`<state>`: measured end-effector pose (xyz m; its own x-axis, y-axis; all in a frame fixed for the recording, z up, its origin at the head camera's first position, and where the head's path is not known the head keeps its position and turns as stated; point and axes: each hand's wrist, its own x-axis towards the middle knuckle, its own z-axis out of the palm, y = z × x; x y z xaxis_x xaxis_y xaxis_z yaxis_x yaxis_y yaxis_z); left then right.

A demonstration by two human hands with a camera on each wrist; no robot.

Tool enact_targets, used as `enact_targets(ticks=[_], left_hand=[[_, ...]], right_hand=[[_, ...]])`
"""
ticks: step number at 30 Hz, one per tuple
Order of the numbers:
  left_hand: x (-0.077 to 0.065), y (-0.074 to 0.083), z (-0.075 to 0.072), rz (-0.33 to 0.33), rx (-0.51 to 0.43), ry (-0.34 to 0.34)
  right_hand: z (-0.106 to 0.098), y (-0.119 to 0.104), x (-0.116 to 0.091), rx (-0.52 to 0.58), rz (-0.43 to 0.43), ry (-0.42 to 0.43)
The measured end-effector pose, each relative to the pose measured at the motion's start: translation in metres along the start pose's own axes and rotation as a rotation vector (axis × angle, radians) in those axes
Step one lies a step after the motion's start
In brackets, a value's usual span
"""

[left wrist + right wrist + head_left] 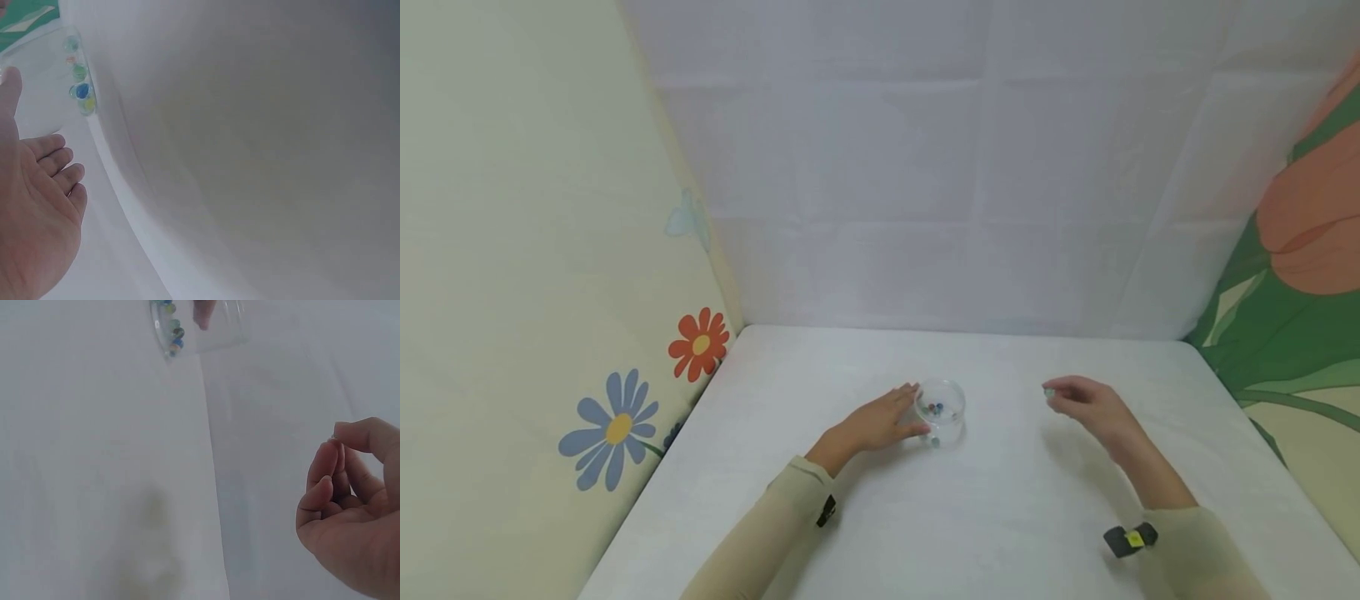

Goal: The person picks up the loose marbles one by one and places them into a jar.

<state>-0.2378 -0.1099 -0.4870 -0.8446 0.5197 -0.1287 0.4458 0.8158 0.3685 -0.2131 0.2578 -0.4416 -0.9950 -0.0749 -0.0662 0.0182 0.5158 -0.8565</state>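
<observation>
Gripping the clear jar (952, 422) with left hand (880, 422); right of the jar, pinching a marble (1049, 392) with right hand (1093, 407), pale green in head view, nearly hidden in right wrist view.

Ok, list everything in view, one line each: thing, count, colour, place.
Table: 1, white, below everything
Clear container: 1, colourless, on the table
Marbles: several, exact count unclear, mixed blue, green, yellow, inside the container
Held marble: 1, pale green, above the table, right of the container
Backdrop: 1, white, behind the table
Left panel: 1, cream, with red flower and large blue flower
Right panel: 1, cream, with coral tulip print and green leaves
Wrist devices: 2, black, at the cuffs
Sleeves: 2, beige, on the forearms
Left hand: 1, bare, at the container's left side
Right hand: 1, bare, pinching the held marble
</observation>
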Motion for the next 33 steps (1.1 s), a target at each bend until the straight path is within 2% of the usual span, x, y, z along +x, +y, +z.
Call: enact_targets(ticks=[20, 33], left_hand=[[0.003, -0.005, 0.004, 0.016, 0.004, 0.016], [0.003, -0.004, 0.003, 0.011, -0.006, 0.012]], right_hand=[[0.026, -0.017, 0.007, 0.078, -0.116, -0.050], [0.042, -0.029, 0.013, 0.162, -0.087, -0.080]])
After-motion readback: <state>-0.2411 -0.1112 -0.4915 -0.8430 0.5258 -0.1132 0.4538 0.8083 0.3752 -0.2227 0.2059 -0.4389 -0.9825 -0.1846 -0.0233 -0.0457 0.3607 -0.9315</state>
